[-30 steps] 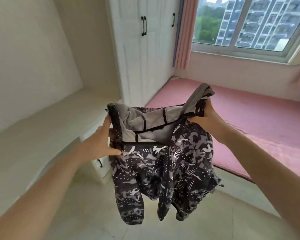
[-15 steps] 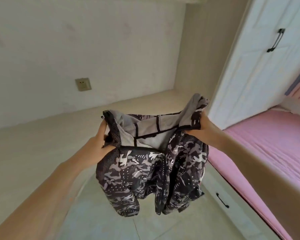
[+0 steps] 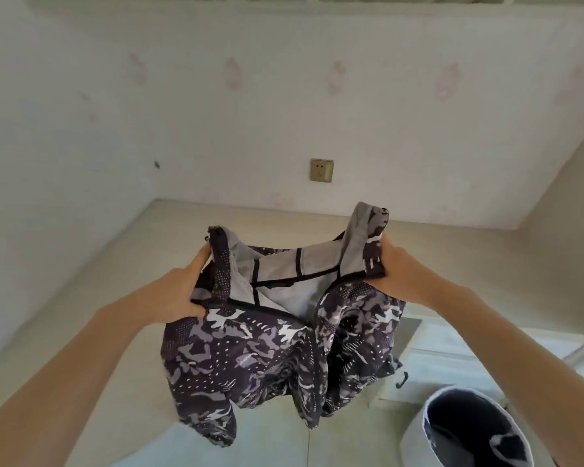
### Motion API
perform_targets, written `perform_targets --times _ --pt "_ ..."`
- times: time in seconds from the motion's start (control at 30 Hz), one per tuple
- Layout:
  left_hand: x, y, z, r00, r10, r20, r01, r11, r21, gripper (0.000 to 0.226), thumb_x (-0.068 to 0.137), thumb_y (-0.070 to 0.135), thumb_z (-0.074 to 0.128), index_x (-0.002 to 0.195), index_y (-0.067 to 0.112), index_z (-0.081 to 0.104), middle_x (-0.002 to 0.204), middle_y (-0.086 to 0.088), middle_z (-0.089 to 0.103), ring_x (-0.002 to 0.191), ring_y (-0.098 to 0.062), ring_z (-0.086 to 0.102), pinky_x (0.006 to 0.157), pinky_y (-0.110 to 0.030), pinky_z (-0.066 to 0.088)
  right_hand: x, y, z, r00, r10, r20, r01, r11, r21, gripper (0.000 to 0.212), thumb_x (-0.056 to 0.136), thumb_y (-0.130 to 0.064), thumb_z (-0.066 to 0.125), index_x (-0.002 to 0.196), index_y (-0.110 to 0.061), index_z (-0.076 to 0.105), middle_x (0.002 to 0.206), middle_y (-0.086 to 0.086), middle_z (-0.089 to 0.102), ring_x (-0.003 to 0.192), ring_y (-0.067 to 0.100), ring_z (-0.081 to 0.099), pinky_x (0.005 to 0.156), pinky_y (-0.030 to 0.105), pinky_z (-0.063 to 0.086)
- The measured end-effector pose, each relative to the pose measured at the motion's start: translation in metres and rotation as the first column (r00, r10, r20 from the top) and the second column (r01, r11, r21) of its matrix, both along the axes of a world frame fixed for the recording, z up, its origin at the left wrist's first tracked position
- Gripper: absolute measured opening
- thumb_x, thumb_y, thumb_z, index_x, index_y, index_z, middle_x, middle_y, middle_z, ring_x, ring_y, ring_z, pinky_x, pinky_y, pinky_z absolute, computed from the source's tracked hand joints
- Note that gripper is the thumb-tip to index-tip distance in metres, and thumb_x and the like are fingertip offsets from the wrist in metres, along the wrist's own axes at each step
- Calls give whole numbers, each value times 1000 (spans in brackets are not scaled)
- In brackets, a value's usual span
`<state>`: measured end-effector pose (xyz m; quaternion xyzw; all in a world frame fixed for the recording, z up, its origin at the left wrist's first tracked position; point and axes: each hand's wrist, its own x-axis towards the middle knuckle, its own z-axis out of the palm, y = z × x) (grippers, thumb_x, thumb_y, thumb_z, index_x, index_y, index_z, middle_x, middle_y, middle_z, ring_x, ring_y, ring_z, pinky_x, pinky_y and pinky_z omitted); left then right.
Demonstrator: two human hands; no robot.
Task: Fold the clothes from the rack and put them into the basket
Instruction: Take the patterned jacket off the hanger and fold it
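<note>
A dark camouflage jacket (image 3: 267,352) with a grey lining hangs in the air in front of me, loosely bunched. My left hand (image 3: 179,291) grips its left upper edge. My right hand (image 3: 397,271) grips the right upper edge near the collar. Its sleeves dangle below. At the lower right stands a white round basket (image 3: 415,436) with dark patterned cloth inside it. The rack is out of view.
A pale wall with a brass socket (image 3: 321,170) faces me. A beige ledge (image 3: 81,298) runs along the wall at left and behind the jacket. White drawers with a black handle (image 3: 402,382) stand at right above the tiled floor.
The view has swung left, away from the window, wardrobe and pink bed, onto the wall and socket. The basket has come into sight. Both hands keep the same hold on the jacket.
</note>
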<state>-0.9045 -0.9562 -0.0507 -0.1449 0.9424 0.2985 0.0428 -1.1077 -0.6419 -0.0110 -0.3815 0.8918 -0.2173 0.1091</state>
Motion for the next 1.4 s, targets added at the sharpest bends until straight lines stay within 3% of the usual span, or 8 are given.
perform_targets --times 0.27,0.43,0.67,0.83,0.93,1.03,1.27,1.4 --pt "38 -61 1 953 267 -145 -286 950 -127 113 83 5 66 144 48 -18 90 -14 69 75 -21 70 74 -46 56 -15 -96 -7 981 167 -96 -165 986 32 38 87 -5 55 117 -11 32 74 -11 40 71 17 46 54 19 33" --pt "33 -96 7 920 328 -213 -368 910 -189 106 84 2 66 142 48 -9 98 0 65 75 -4 63 64 -20 48 -36 -158 -9 970 231 -68 -232 973 -9 33 84 3 54 100 -15 31 78 -5 43 78 22 52 68 34 45" --pt "-14 -198 10 931 338 -140 -363 901 -237 100 89 7 63 149 38 -11 141 -1 47 108 -20 62 95 -38 48 -113 -272 -18 955 270 -120 -268 963 35 28 83 6 53 91 -9 31 72 -3 40 66 19 47 58 29 38" --pt "-102 -329 14 942 223 -252 -297 904 -309 68 88 -3 57 146 22 30 129 -6 47 110 -27 54 96 -34 42 -195 -410 -5 943 280 -178 -295 953 -65 38 86 1 56 119 -4 38 89 3 55 80 23 53 69 30 41" --pt "-159 -400 -9 854 351 -384 -503 744 -439 64 89 -3 55 148 9 32 135 -19 43 121 -37 45 104 -44 36 -244 -492 -18 944 162 -287 -215 963 -163 52 94 -10 52 139 2 28 106 24 62 94 39 58 74 35 41" --pt "-196 -424 -56 764 632 -129 -588 601 -542 71 95 29 54 152 9 17 160 -16 8 146 -39 8 115 -58 13 -273 -553 -64 892 145 -428 -44 971 236 53 97 -31 48 136 3 36 110 25 58 108 42 52 90 45 40" --pt "-191 -349 -188 733 435 523 -313 898 -308 88 89 63 48 155 29 0 161 -10 -15 145 -41 -17 114 -61 -5 -242 -542 -198 918 395 28 -323 708 628 29 97 -35 45 93 -9 58 94 8 57 91 29 55 90 41 48" --pt "-171 -314 -229 636 345 691 -317 932 -174 115 76 71 61 152 32 -16 156 -8 -30 143 -39 -24 112 -67 0 -228 -513 -234 902 303 307 -430 574 697 61 100 -48 34 141 -2 38 141 16 45 127 30 46 106 37 37"
